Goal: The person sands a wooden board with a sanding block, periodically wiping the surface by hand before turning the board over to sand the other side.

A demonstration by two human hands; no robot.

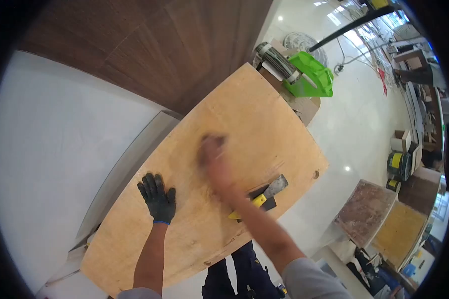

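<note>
My left hand [156, 198], in a dark glove with a blue cuff, lies flat on a light wooden board [249, 109] with its fingers spread. Over the middle of the board is my right hand [213, 149], smeared by motion. A dark patch shows around its fingers, but I cannot make out what it is or how the fingers are set. Nearer my right forearm, a putty knife [276, 186] with a yellow handle rests on the board, with something flat and black beneath it. My forearm partly covers them.
A brown wood-grain panel [155, 45] and a white surface [60, 129] border the board on the left. Beyond its far corner are a green bag [316, 74] and a striped roll [278, 62]. Boxes, cables, spools and brown boards [366, 212] occupy the floor at right.
</note>
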